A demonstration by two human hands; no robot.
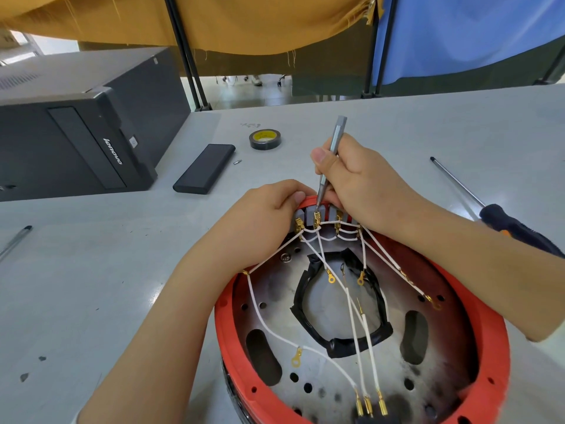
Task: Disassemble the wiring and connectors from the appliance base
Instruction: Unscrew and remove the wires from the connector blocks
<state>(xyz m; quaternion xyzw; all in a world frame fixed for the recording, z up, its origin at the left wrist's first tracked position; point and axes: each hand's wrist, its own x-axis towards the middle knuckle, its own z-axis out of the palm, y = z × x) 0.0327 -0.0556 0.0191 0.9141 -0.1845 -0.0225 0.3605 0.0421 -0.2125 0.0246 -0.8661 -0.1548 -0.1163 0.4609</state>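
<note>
- The right hand (351,175) pinches a slim grey metal precision driver (331,160), tip down on a brass spade connector (316,218) at the grey terminal block (324,214), at 12 o'clock on the base.
- The left hand (269,206) curls over the rim, gripping the round red-rimmed appliance base (495,347) to steady it.
- Best to lever gently at the crimp and not tug the thin white wires (363,328).
- The steel plate (351,381) is dull and scorched.

Bright, even light; soft shadows; wide-angle bending at edges.
</note>
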